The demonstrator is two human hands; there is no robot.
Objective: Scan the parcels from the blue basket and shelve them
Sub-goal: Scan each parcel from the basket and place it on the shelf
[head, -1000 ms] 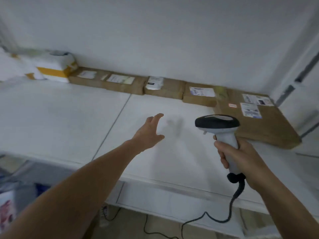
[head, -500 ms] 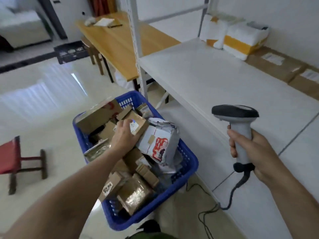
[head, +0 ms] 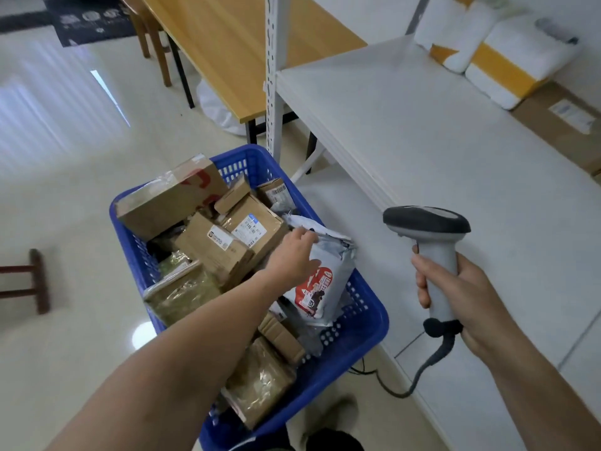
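Gripping 1 scanner (head: 434,245), right hand (head: 468,297) | left hand (head: 292,258) gripping 1 mailer (head: 322,288)

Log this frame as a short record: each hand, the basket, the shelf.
Left hand: fingers curled over the top of a grey bag in the basket
Right hand: holds the scanner, head up
Basket: blue, on the floor, piled with parcels
Shelf: white, foam boxes and a cardboard box at its back
Stage: bag not yet lifted out

Perforated blue plastic basket (head: 354,340); cardboard boxes (head: 214,249); glossy floor (head: 65,196).
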